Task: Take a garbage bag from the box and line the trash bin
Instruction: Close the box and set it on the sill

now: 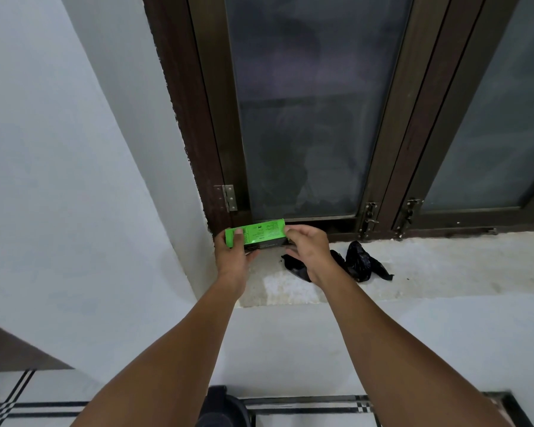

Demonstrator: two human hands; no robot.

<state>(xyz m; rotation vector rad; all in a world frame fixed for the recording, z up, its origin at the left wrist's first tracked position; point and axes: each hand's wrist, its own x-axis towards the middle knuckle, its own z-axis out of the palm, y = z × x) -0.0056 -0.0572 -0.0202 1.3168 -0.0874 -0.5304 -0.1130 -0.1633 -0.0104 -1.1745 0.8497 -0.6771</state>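
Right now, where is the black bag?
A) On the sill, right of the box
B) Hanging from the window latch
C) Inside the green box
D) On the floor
A: the crumpled black bag lies on the sill, right of the green box, which the left hand grips at one end while the right hand works at the other end.

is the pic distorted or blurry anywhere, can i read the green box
Head view: wide-angle bend curves the window frame and wall edges; light is soft and dim, no glare; the green box, held by the left hand and right hand, is sharp but its print is too small to read.
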